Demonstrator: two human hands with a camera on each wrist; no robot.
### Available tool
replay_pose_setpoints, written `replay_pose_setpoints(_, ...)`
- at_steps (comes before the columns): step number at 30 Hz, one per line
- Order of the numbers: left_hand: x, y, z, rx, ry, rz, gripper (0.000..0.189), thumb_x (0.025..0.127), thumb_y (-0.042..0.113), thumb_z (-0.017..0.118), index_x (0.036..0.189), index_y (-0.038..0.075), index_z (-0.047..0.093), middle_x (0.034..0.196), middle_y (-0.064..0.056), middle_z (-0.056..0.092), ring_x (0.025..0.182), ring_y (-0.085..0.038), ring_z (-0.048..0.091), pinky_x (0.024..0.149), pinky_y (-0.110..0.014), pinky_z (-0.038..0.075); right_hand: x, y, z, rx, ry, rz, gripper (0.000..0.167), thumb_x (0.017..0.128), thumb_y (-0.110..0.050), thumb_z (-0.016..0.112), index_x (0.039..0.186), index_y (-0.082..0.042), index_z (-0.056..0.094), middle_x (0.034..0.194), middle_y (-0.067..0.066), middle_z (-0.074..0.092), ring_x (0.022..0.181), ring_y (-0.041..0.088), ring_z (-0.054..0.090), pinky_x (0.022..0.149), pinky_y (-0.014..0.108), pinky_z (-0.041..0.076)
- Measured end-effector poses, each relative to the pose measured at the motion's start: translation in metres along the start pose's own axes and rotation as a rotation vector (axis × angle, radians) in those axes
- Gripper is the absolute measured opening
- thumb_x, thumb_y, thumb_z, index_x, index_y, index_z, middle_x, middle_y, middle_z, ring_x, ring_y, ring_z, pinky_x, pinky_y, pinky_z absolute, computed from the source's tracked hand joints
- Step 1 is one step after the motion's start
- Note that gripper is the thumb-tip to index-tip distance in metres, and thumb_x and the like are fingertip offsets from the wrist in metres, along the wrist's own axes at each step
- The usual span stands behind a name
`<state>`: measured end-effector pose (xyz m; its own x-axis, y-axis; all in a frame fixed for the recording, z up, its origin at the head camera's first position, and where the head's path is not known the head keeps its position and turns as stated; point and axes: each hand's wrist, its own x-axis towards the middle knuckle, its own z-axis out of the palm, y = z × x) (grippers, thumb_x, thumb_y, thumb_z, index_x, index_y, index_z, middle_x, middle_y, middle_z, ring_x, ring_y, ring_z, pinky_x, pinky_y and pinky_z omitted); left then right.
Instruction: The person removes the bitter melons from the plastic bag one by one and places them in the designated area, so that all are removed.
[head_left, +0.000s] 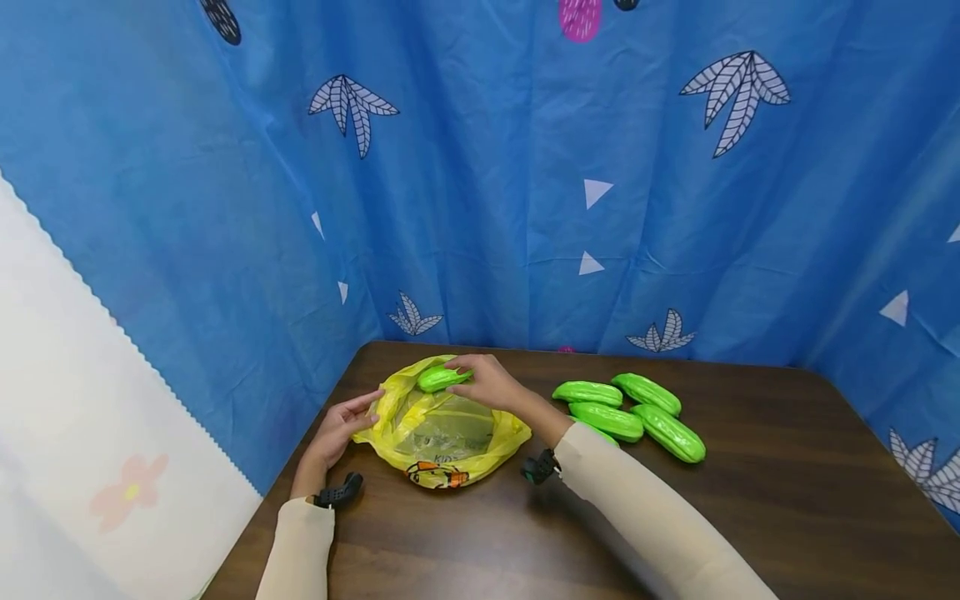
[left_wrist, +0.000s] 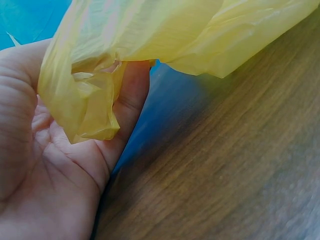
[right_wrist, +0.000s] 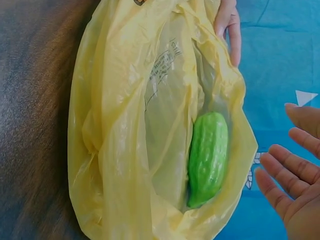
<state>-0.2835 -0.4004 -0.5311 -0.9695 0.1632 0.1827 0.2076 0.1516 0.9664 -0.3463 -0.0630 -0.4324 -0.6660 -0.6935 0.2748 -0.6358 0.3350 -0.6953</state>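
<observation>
A yellow plastic bag (head_left: 390, 454) lies on the table with its mouth spread wide. My left hand (head_left: 339, 429) pinches its left rim; a fold of the yellow film (left_wrist: 95, 107) sits between thumb and fingers in the left wrist view. Inside the bag, against its far side, lies a green bitter gourd (right_wrist: 208, 157) with bumpy skin. My right hand (head_left: 487, 383) is over the bag's far right part, close by that gourd. The right wrist view shows its fingers (right_wrist: 287, 172) spread and apart from the gourd, holding nothing.
Several more green bitter gourds (head_left: 606, 419) lie grouped on the dark wooden table (head_left: 780, 483), right of the bag; my right forearm partly covers one. A blue patterned curtain (head_left: 480, 183) hangs behind the table, and a white cloth (head_left: 97, 433) is at the left.
</observation>
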Motion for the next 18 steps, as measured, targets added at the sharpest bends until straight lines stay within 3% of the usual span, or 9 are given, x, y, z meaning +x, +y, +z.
replay_pose_setpoints(2,0.0002,-0.0002,0.0014,0.003,-0.001,0.002,0.052,0.098,0.003,0.066,0.146,-0.007,0.049,0.155,-0.027,0.039,0.144,-0.018,0.038,0.101,-0.015,0.042,0.0014,0.0012,0.0014,-0.003,-0.004,0.006,0.042,0.096,-0.012,0.072,0.135,0.0,0.063,0.135,0.018,0.063,0.118,0.04,0.062,0.094,0.05,0.053)
replay_pose_setpoints(9,-0.0029,-0.0002,0.0018,-0.012,-0.005,-0.011,0.052,0.098,0.002,0.064,0.147,-0.008,0.047,0.156,-0.029,0.036,0.13,0.002,0.047,0.098,-0.016,0.046,0.0055,0.0036,0.006,0.009,-0.02,0.025,0.042,0.095,-0.012,0.073,0.134,0.001,0.063,0.135,0.021,0.063,0.118,0.042,0.062,0.094,0.055,0.052)
replay_pose_setpoints(15,-0.0031,-0.0002,0.0019,-0.005,0.002,-0.021,0.053,0.098,0.004,0.066,0.147,-0.007,0.048,0.157,-0.026,0.037,0.139,-0.01,0.044,0.099,-0.017,0.046,0.0087,0.0069,0.0072,-0.006,-0.023,0.023,0.043,0.095,-0.009,0.073,0.135,0.002,0.063,0.135,0.021,0.063,0.118,0.042,0.062,0.094,0.053,0.052)
replay_pose_setpoints(18,-0.0013,0.0013,0.0023,-0.001,0.001,-0.015,0.053,0.097,0.004,0.066,0.146,-0.007,0.049,0.156,-0.025,0.039,0.138,-0.008,0.044,0.099,-0.017,0.046,0.0102,0.0094,0.0057,-0.029,-0.029,0.019,0.044,0.095,-0.01,0.073,0.136,0.001,0.063,0.135,0.02,0.063,0.117,0.04,0.062,0.093,0.051,0.053)
